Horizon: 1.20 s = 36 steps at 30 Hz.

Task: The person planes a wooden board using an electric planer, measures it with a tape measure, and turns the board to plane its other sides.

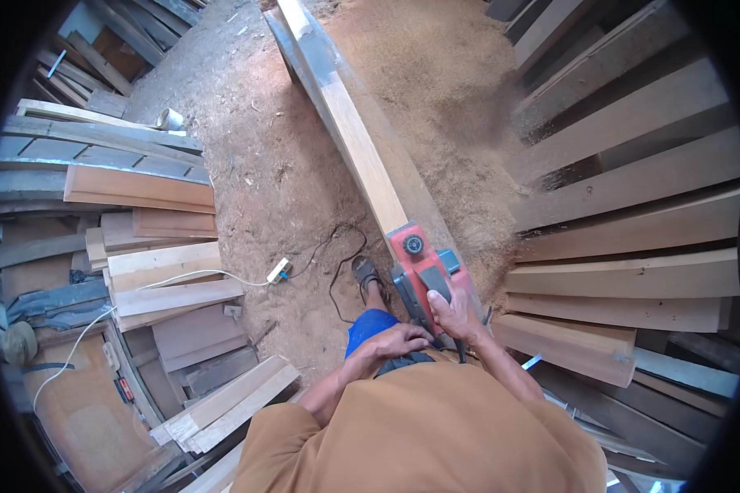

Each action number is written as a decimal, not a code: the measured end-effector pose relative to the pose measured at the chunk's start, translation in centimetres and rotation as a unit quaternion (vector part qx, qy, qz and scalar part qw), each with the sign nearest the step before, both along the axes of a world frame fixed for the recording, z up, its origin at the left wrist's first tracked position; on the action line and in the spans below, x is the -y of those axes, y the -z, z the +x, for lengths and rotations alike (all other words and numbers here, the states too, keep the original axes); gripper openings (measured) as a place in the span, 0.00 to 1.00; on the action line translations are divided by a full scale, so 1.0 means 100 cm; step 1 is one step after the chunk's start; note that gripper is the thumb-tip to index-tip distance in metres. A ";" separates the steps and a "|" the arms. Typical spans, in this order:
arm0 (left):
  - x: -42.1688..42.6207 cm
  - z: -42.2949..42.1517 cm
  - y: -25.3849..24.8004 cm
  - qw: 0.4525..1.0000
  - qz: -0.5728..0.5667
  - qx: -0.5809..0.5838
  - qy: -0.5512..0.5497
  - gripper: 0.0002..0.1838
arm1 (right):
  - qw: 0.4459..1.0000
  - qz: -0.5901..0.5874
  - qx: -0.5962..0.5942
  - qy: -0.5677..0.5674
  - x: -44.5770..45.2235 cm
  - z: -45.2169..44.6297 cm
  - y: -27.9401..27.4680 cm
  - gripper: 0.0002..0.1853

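Note:
A red electric planer (419,267) with a black knob rests on the near end of a long wooden beam (358,148). The beam lies on a narrow bench (403,177) that runs away from me. My right hand (455,315) is closed round the planer's dark rear handle. My left hand (399,338) is beside the planer's rear, low against my body, its fingers bent; whether it holds anything is hidden. Past the planer, the near part of the beam looks pale, with a darker grey stretch farther along.
Stacked boards (181,271) fill the left side, and more planks (625,279) line the right. A white power strip (279,271) lies on the floor with a black cord (334,283) looping near my foot (367,275). Sawdust (436,74) covers the ground.

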<state>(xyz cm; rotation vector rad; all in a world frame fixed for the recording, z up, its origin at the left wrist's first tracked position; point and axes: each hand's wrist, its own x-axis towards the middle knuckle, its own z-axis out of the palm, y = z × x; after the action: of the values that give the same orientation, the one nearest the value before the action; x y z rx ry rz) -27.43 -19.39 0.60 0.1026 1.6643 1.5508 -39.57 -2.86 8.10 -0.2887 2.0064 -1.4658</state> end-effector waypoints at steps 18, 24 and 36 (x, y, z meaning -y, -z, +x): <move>0.064 -0.131 0.000 0.851 0.023 -0.052 -0.521 0.14 | 0.998 -0.034 -0.024 0.041 0.254 -0.236 0.001 0.30; 0.114 -0.180 -0.014 0.843 -0.044 -0.037 -0.535 0.16 | 0.998 -0.046 -0.035 0.036 0.303 -0.280 0.005 0.33; 0.097 -0.074 0.041 0.933 -0.155 -0.053 -0.320 0.15 | 0.996 -0.076 0.050 0.010 0.269 -0.259 0.002 0.26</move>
<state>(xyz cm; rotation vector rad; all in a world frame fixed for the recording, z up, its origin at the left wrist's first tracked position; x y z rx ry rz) -34.85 -29.05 -3.50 -0.5873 2.1394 1.7274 -65.44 -29.80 7.92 -0.2538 1.8265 -1.6172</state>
